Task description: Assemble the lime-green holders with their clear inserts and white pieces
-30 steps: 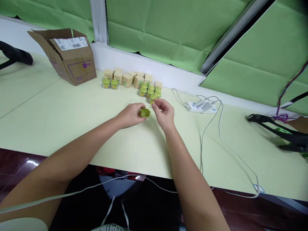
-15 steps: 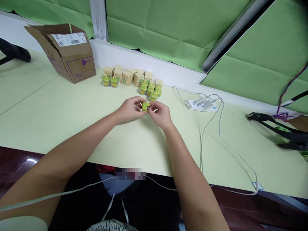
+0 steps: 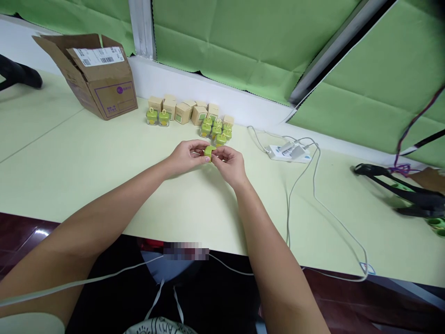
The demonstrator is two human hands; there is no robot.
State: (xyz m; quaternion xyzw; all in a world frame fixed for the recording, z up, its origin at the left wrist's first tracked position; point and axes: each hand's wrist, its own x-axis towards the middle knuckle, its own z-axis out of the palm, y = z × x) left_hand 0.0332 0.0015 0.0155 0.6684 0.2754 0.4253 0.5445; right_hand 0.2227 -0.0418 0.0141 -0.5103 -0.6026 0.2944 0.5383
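Observation:
Between my two hands, above the pale green table (image 3: 194,208), is a small green cap (image 3: 208,151). My left hand (image 3: 189,156) pinches it from the left, thumb below and fingers behind. My right hand (image 3: 228,162) grips its right side with the fingertips, which partly hide it. Just beyond my hands stands a cluster of small clear jars with green lids and loops on top (image 3: 216,131). Two more such jars (image 3: 158,117) stand farther left. Behind them is a row of small cardboard boxes (image 3: 183,113).
An open cardboard carton (image 3: 114,97) stands at the back left by the white ledge. To the right lies a white power strip (image 3: 290,153) with plugs and trailing cables. A black stand (image 3: 399,185) is at the far right, and another black object (image 3: 21,74) at the far left.
The green cap has turned slightly between my fingers, and my hands stay close together around it. The whole view has shifted a little.

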